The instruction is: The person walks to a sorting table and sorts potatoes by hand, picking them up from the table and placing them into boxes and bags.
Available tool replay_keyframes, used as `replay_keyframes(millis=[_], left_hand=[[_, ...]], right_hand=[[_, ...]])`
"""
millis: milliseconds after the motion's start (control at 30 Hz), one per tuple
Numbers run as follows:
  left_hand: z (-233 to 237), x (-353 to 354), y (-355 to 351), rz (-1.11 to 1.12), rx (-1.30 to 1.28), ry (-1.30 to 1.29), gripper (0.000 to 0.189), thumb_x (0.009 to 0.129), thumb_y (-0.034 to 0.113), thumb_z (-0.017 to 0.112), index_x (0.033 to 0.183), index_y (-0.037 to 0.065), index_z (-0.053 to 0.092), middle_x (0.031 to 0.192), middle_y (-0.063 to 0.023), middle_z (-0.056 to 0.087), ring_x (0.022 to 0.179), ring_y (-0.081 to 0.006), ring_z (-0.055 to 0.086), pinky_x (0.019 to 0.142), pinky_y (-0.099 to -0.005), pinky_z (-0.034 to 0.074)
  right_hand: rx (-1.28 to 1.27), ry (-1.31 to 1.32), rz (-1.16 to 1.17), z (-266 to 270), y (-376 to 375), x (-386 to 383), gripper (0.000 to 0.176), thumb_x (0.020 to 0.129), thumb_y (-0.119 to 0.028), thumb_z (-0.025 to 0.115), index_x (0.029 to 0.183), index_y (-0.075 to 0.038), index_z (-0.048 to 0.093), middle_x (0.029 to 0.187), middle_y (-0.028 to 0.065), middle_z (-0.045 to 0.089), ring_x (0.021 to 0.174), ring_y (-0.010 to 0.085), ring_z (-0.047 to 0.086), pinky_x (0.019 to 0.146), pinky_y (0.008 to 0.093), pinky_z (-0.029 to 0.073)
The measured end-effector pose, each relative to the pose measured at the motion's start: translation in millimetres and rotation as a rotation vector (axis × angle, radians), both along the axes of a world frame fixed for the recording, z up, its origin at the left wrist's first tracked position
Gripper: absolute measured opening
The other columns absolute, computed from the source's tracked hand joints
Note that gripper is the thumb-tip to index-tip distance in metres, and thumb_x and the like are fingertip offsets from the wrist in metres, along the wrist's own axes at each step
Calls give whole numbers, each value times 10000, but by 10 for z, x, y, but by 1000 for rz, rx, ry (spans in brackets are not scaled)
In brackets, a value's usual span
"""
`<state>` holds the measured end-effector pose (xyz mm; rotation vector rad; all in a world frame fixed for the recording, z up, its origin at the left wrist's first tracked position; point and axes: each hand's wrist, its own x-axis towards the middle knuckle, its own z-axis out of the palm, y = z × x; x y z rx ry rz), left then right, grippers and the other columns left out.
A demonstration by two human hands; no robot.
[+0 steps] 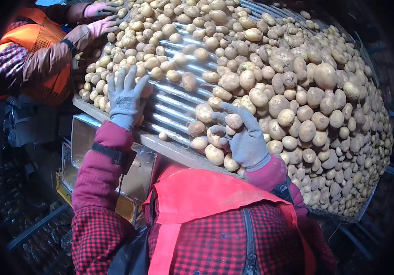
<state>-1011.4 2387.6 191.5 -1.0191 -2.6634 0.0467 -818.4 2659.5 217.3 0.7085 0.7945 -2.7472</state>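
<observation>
One potato (233, 121) in right hand (246, 141); left hand (126, 98) flat by table edge (174, 149)

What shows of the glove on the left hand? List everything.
The left hand wears a pale grey glove, knit-looking, with a dark printed mark and "508" on its back. Its fingers are spread and straight, palm down on the potatoes at the edge of the bare metal rollers. Its cuff meets a maroon sleeve crossed by a black strap.
</observation>
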Motion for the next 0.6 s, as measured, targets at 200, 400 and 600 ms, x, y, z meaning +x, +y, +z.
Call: replay_keyframes(millis=[200, 400, 600], left_hand=[[287, 465, 160, -79, -184, -499, 324, 842, 412, 745, 963, 112, 717, 838, -131, 683, 819, -334, 679, 761, -467, 525], [172, 434, 278, -77, -441, -765, 365, 794, 415, 739, 977, 100, 717, 857, -160, 711, 870, -362, 709, 772, -493, 537], [236, 658, 327, 66, 273, -841, 232, 860, 274, 728, 1014, 101, 715, 777, -115, 692, 750, -338, 696, 726, -465, 539]], right_hand=[[70, 40, 53, -30, 8, -1, 521, 1051, -425, 486, 1423, -60, 501, 1278, 131, 622, 1033, 251, 645, 915, 344, 532], [-9, 45, 53, -42, 16, 20, 583, 1031, -489, 510, 1441, -75, 495, 1316, 130, 611, 1053, 244, 637, 919, 350, 531], [-11, 19, 41, -3, -44, -30, 592, 1043, -493, 476, 1480, -94, 458, 1316, 117, 616, 1141, 259, 633, 934, 363, 530]])
